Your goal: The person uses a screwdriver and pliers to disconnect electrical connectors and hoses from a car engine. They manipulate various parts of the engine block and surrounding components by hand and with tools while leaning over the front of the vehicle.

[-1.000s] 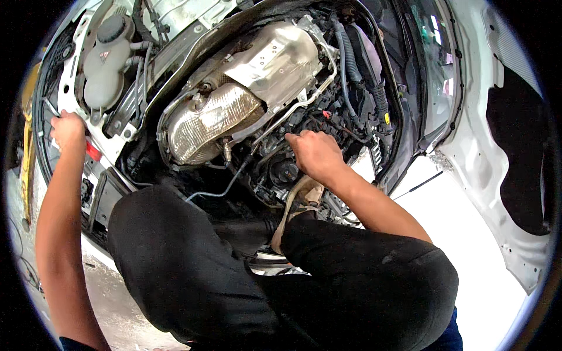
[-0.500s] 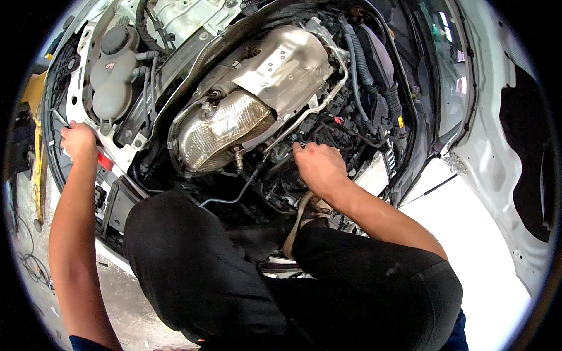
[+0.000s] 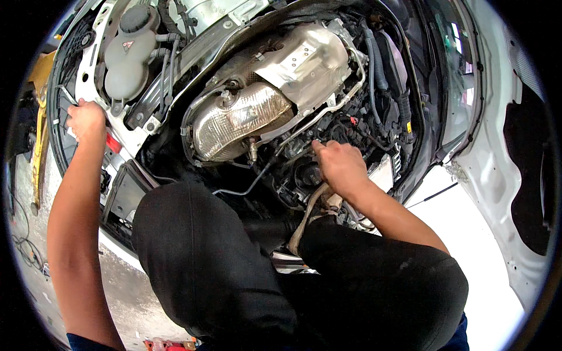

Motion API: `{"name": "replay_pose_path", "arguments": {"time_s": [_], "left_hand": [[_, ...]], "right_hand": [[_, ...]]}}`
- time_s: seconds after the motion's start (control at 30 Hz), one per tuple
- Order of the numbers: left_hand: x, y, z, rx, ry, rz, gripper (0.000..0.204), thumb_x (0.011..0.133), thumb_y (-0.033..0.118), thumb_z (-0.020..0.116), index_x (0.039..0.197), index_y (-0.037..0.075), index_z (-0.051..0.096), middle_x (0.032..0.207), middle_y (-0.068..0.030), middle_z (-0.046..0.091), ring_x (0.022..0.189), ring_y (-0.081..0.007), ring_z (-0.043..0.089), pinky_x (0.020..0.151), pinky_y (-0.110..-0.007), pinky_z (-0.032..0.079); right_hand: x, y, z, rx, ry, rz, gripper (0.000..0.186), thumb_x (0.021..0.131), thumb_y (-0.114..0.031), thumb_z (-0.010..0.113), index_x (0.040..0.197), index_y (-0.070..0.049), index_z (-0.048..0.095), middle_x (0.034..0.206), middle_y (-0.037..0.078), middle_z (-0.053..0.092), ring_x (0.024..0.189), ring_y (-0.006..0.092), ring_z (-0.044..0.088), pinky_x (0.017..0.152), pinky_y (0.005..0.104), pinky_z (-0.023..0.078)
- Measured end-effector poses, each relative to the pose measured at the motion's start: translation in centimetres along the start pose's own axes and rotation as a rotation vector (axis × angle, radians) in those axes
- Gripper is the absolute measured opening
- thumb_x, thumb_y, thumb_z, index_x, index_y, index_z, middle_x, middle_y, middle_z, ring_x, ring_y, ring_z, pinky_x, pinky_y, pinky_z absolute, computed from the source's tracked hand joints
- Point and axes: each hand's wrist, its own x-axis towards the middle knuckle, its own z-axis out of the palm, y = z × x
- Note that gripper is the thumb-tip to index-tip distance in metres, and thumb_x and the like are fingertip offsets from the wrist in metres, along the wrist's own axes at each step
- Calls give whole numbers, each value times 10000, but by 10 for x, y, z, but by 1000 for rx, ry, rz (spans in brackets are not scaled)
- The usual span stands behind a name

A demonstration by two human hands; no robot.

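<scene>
My left hand [image 3: 86, 123] is curled at the edge of the white front frame [image 3: 88, 64], beside a red piece [image 3: 112, 142]; what its fingers hold is hidden. My right hand [image 3: 341, 165] has bent fingers down among dark engine components [image 3: 307, 175], just below a metal pipe [image 3: 345, 99]; I cannot make out what they grip. Above and left of that hand lie a crumpled silver heat shield [image 3: 234, 123] and a smoother shield [image 3: 301, 64]. The person's black-clad legs [image 3: 205, 251] fill the lower middle, over the engine bay.
A translucent reservoir [image 3: 123, 76] sits at the upper left. The windscreen [image 3: 456, 93] and raised bonnet [image 3: 494, 193] are on the right, above a white panel [image 3: 468, 245]. A yellow tool [image 3: 40, 152], cables [image 3: 26, 245] and red objects [image 3: 170, 345] lie on the floor.
The whole view has shifted rightward in the picture over the last second. Both hands stay at about the same spots on the car, with only slight movement.
</scene>
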Motion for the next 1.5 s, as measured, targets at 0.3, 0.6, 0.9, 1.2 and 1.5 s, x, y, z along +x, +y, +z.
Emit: {"name": "replay_pose_path", "arguments": {"time_s": [0.3,0.6,0.9,1.2,1.5], "left_hand": [[1,1,0,-22,-16,-17,491,960,406,400,1326,81,443,1316,-234,474,1211,-389,492,995,-523,372],[-2,3,-2,-55,-21,-36,505,961,411,404,1344,85,432,1331,-235,455,1223,-383,477,1004,-519,353],[0,2,1,-60,-15,-36,517,954,423,407,1339,80,440,1345,-239,445,1241,-391,458,1020,-524,335],[-5,4,2,-96,33,-33,508,935,436,424,1323,112,463,1318,-238,473,1217,-391,482,1010,-521,338],[-1,-1,7,-178,72,-57,483,935,420,430,1299,105,471,1273,-218,497,1210,-374,473,1002,-495,307]], "right_hand": [[19,13,8,54,9,-3,227,874,-163,547,1039,-57,660,750,210,643,723,397,636,655,483,512],[11,10,9,222,123,89,171,898,-205,547,958,-64,623,771,228,648,736,423,639,684,506,514],[22,-5,-10,85,33,110,183,907,-213,538,936,-33,522,728,247,631,704,436,626,667,529,492],[18,1,2,94,99,230,216,920,-248,551,891,-35,529,681,253,617,660,450,617,603,540,484],[26,-3,3,110,22,290,289,934,-233,552,786,14,573,691,272,596,705,472,586,619,530,452]]}}
